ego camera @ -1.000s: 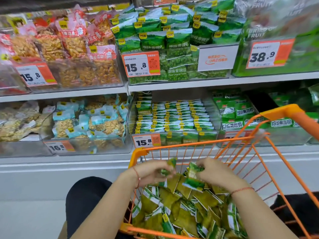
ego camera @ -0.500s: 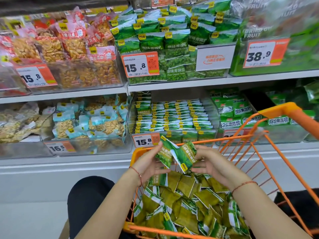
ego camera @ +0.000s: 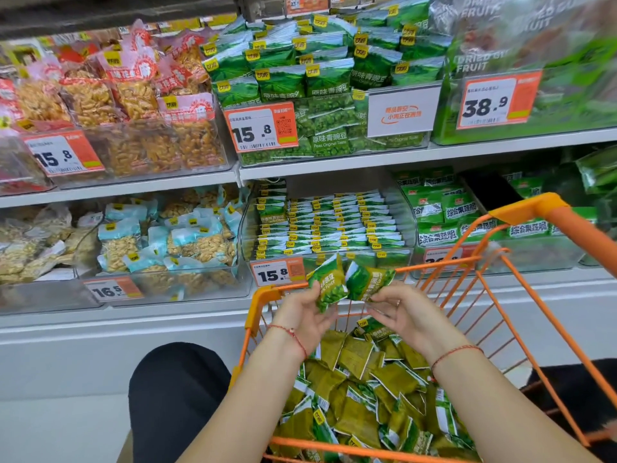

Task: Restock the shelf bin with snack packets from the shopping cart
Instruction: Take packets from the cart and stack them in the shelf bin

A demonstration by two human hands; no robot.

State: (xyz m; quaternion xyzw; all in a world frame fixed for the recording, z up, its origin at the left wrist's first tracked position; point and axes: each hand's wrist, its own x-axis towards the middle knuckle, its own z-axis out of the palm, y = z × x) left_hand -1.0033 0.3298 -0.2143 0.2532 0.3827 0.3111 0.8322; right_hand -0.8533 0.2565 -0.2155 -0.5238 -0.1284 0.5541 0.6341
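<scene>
both hands' fingers pinch green packets (ego camera: pixel 350 283) above the orange cart (ego camera: pixel 521 208) (stocked white shop shelves (ego camera: pixel 334 162) behind).

Green packets (ego camera: pixel 350 282) with yellow corner tags; orange wire cart (ego camera: pixel 521 212); orange-white price labels (ego camera: pixel 262 130); red string bracelets (ego camera: pixel 293 335).

Two hands: the left (ego camera: pixel 305 317) and the right (ego camera: pixel 405 312), each with one red wrist string. Two green packets are held up, one (ego camera: pixel 329 284) at the left grip, one (ego camera: pixel 365 282) at the right grip. One orange cart (ego camera: pixel 547 212) sits below them, its loose packets (ego camera: pixel 360 396) too many to count. Beyond the grips are two shelves, six orange price tags and one white sign (ego camera: pixel 402 113).
</scene>
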